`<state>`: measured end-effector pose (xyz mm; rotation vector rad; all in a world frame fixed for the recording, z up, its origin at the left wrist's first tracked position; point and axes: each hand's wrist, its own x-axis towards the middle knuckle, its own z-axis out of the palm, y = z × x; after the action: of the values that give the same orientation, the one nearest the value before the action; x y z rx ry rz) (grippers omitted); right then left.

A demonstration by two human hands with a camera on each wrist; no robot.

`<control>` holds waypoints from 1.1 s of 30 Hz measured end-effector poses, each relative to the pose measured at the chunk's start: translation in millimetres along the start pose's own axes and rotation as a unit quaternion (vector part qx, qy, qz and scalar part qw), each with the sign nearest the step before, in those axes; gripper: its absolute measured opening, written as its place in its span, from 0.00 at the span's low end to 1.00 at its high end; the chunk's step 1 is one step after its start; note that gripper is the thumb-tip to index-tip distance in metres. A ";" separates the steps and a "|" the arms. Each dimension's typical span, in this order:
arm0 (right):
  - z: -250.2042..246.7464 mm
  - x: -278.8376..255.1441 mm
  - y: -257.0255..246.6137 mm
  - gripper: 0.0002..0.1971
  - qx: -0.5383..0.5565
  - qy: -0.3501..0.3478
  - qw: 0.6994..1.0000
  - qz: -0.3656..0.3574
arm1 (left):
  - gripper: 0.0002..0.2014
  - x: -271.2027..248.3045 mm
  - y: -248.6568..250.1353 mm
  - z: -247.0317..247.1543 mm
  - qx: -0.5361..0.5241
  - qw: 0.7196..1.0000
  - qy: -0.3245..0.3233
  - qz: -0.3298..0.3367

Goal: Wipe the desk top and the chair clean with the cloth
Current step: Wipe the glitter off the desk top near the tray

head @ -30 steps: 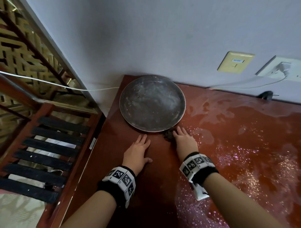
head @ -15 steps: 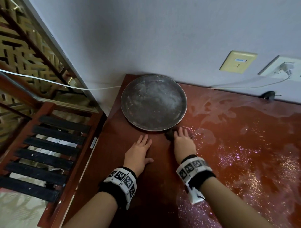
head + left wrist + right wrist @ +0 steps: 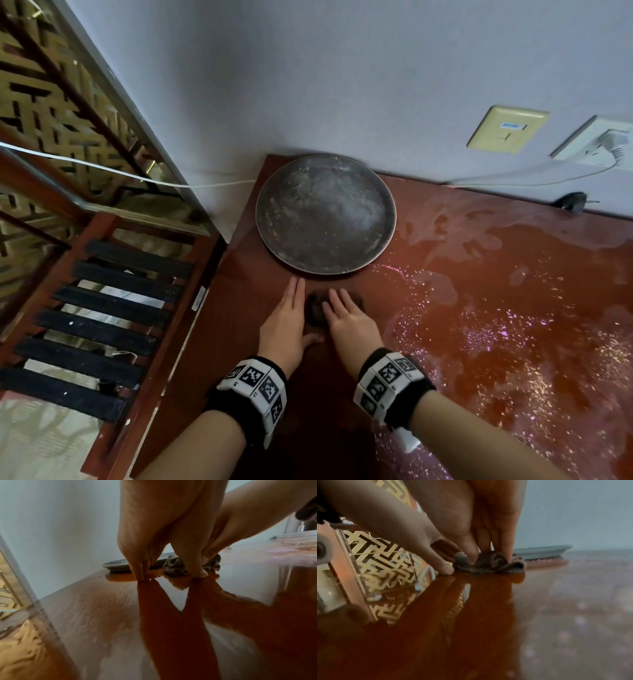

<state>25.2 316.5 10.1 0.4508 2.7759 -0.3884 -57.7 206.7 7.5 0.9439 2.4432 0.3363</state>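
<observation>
A dark, crumpled cloth lies on the glossy red-brown desk top, just in front of a round grey plate. My right hand lies on the cloth with straight fingers pressing it onto the desk. In the right wrist view the cloth bunches under those fingers. My left hand rests flat on the desk right beside the cloth, holding nothing. Its fingers touch the wood, with the cloth behind them. The chair, with black slats in a red-brown frame, stands left of the desk.
Wet streaks and glittering specks cover the desk to the right. The wall behind carries a beige plate and a white socket with a plug and cable. The desk's left edge is close to my left hand.
My right hand has slid the cloth left and a little toward me, from the plate's rim to right beside my left hand. The left hand has stayed flat on the desk.
</observation>
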 end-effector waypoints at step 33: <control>-7.4 -0.5 38.7 0.21 -0.016 0.023 0.999 0.041 | 0.46 6.7 10.7 -10.6 0.087 0.995 -0.054 -0.001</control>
<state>37.1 354.1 8.7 0.5717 2.7917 -0.3180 -61.5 218.6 18.2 1.0042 2.4040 0.0690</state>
